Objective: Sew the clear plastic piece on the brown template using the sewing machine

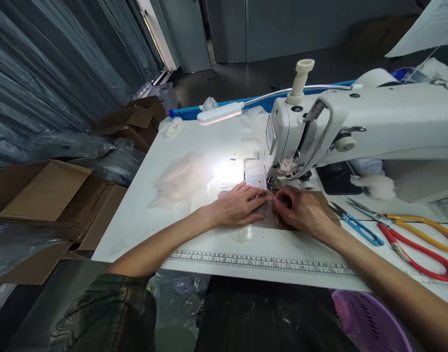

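Note:
A white sewing machine (pixel 377 120) stands on the table, its presser foot (pixel 270 183) low over the bed. Under and in front of the foot lies a thin, see-through brownish sheet (pixel 269 222) with a small red mark near the needle. My left hand (pixel 242 205) rests flat on the sheet, fingers stretched toward the foot. Just right of the needle, my right hand (pixel 299 208) has thumb and forefinger pinched together at the sheet's edge. Whether the sheet is cloth or plastic I cannot tell.
Blue thread snips (pixel 359 227) and scissors with red and orange handles (pixel 395 232) lie to the right. A lit lamp (pixel 221 113) hangs over the white table (pixel 136 234). A printed ruler (pixel 260 261) runs along the front edge. Cardboard boxes (pixel 44 195) stand left; a purple basket (pixel 370 322) sits below.

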{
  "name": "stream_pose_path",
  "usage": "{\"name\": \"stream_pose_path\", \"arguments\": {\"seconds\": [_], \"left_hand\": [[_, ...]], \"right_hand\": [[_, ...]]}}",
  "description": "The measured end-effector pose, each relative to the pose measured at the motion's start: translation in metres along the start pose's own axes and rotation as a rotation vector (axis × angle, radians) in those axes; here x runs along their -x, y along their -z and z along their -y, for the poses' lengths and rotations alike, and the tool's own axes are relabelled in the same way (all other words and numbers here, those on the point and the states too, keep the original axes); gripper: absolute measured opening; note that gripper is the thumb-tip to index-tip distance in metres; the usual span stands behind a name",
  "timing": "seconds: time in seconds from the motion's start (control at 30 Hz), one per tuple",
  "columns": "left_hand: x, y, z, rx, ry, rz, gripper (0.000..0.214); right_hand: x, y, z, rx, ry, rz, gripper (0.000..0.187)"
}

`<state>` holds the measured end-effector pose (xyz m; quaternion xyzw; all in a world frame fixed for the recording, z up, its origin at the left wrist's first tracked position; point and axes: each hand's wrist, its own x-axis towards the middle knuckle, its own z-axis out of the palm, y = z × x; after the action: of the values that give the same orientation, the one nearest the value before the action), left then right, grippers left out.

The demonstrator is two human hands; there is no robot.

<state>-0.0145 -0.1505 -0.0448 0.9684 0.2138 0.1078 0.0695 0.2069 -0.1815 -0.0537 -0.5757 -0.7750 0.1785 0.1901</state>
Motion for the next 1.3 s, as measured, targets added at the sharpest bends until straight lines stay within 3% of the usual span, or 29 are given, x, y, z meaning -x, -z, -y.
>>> {"name": "stream_pose_path", "arguments": {"seconds": [0.13, 0.43, 0.5, 0.6, 0.7, 0.83, 0.93, 1.03, 1.17, 1.23, 1.3], "left_hand": [[-0.005, -0.004, -0.002, -0.068, 0.009, -0.017, 0.068], [0.004, 0.002, 0.006, -0.105, 0.075, -0.059, 0.084], [0.005, 0.002, 0.006, -0.12, 0.112, -0.127, 0.079], [0.004, 0.0, -0.001, -0.156, 0.205, -0.331, 0.048], [0.002, -0.006, -0.011, -0.206, 0.168, -0.469, 0.03], [-0.003, -0.016, -0.019, -0.199, -0.029, -0.389, 0.03], [-0.005, -0.023, -0.015, -0.15, -0.003, -0.275, 0.024], [-0.003, -0.024, -0.007, -0.127, 0.061, -0.237, 0.018], [-0.001, -0.017, -0.004, -0.152, -0.005, -0.248, 0.022], [-0.002, -0.012, -0.005, -0.172, -0.076, -0.229, 0.025], [-0.003, -0.01, -0.004, -0.202, -0.139, -0.206, 0.027]], "right_hand": [[-0.002, 0.001, -0.001, -0.067, -0.087, -0.044, 0.022], [0.011, -0.007, 0.004, -0.179, -0.117, -0.101, 0.025], [0.014, -0.008, 0.005, -0.207, -0.12, -0.126, 0.026], [0.017, -0.01, 0.007, -0.267, -0.054, -0.165, 0.025], [0.017, -0.013, 0.01, -0.262, 0.049, -0.192, 0.022], [0.017, -0.015, 0.012, -0.139, 0.188, -0.125, 0.022], [0.019, -0.01, 0.012, -0.095, 0.296, -0.03, 0.026], [0.019, 0.002, 0.005, -0.201, 0.333, 0.071, 0.03], [0.008, 0.017, -0.011, -0.334, 0.158, 0.114, 0.03], [0.001, 0.021, -0.019, -0.298, 0.024, 0.077, 0.031], [-0.003, 0.02, -0.023, -0.228, -0.014, 0.06, 0.031]]}}
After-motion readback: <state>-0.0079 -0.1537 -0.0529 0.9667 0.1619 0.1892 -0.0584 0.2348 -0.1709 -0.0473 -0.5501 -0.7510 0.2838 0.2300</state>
